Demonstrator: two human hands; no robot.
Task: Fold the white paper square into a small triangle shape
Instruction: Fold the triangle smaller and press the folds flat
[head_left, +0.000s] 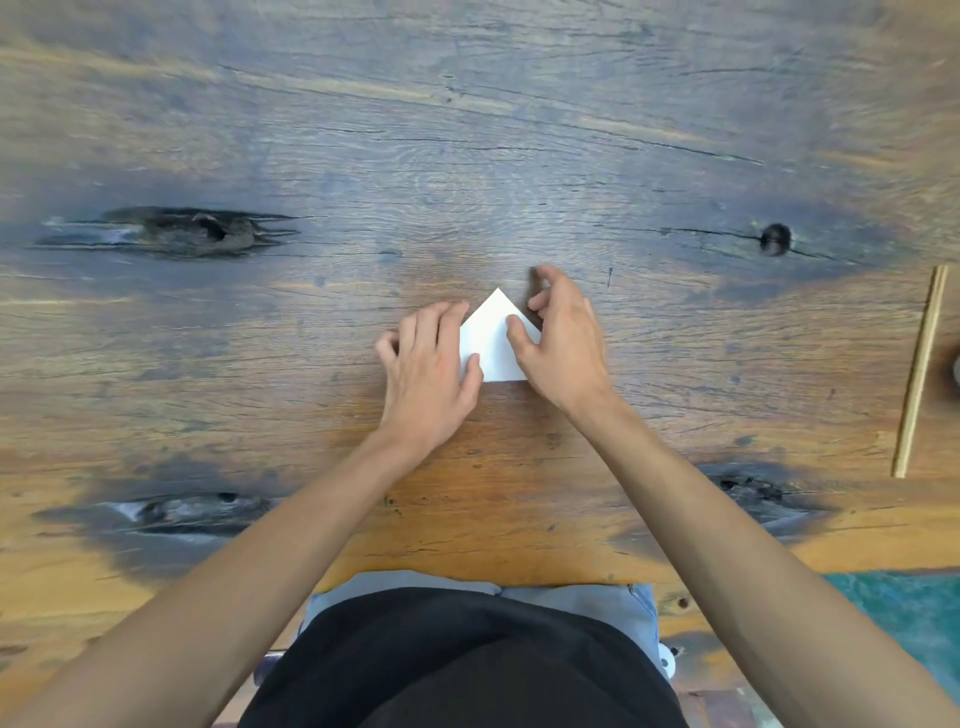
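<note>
The white paper (491, 340) lies flat on the wooden table (467, 156), folded so that a point aims away from me. My left hand (428, 371) rests palm down over its left part, thumb pressing near the bottom left. My right hand (563, 345) covers the right part, thumb pressed onto the paper and fingers curled above its right edge. Both side corners of the paper are hidden under my hands.
A pair of light wooden chopsticks (919, 371) lies at the far right. Dark knots and cracks (176, 231) mark the tabletop. The table's near edge runs just in front of my body, with a teal surface (904, 613) at the lower right.
</note>
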